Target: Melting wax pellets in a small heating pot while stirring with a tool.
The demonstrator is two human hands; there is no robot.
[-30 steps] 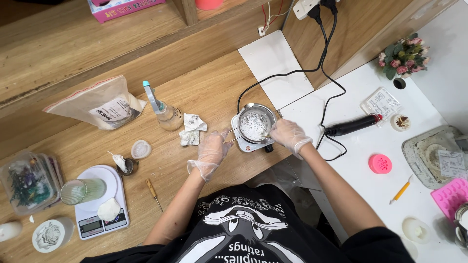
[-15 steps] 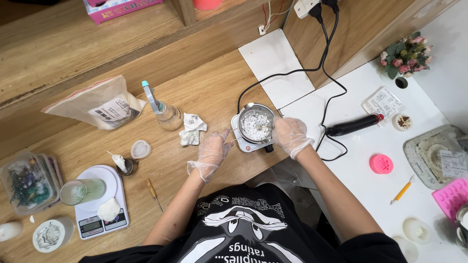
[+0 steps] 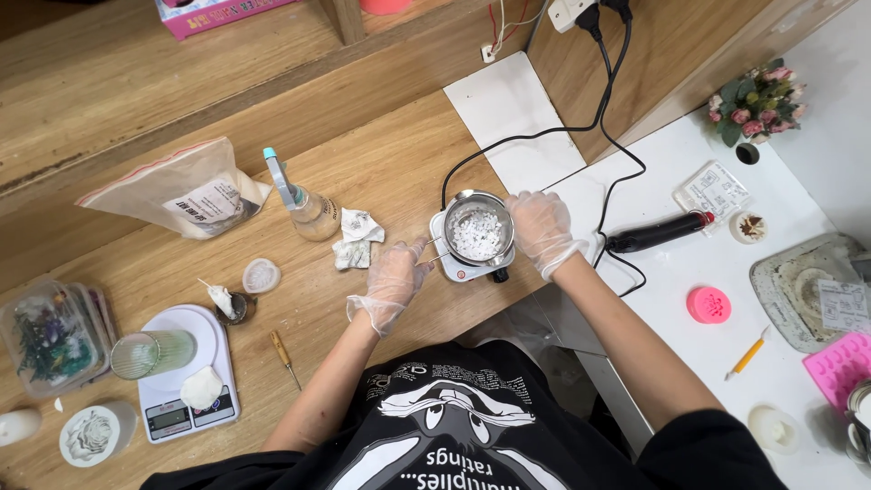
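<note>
A small metal pot (image 3: 478,234) of white flakes sits on a little white electric hot plate (image 3: 458,269) near the wooden desk's front edge. My gloved left hand (image 3: 390,283) reaches in from the left, its fingertips pinched on the pot's thin wire handle. My gloved right hand (image 3: 543,232) curls over the pot's right rim. Its fingers are closed on a thin stirrer that dips into the flakes and is mostly hidden.
Left of the pot lie crumpled tissue (image 3: 356,238), a spray bottle (image 3: 304,207) and a flake bag (image 3: 186,193). A scale (image 3: 186,386) with a ribbed glass (image 3: 150,354) stands front left. On the white table are a black corded tool (image 3: 655,232) and a pink mould (image 3: 708,305).
My right hand has swung from the pot's near right rim up to its far right side, shifting the flakes. My left hand has stayed on the handle.
</note>
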